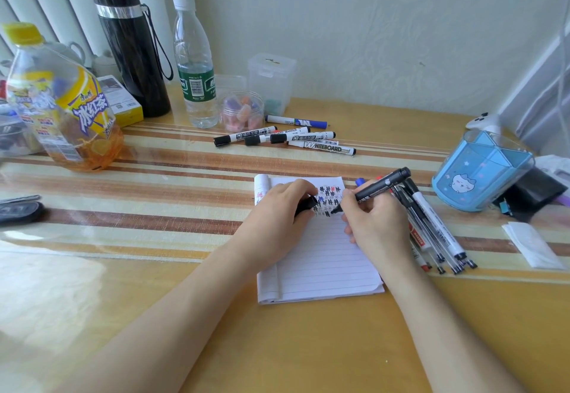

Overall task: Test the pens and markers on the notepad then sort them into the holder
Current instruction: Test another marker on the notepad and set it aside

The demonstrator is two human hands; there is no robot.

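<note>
One cylindrical black marker (381,186) — right hand (376,223), lined notepad (324,260)

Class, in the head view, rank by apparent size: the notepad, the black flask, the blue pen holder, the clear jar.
1. notepad, helped by being nearest the camera.
2. black flask and blue pen holder: too alike to rank.
3. clear jar, smallest.
</note>
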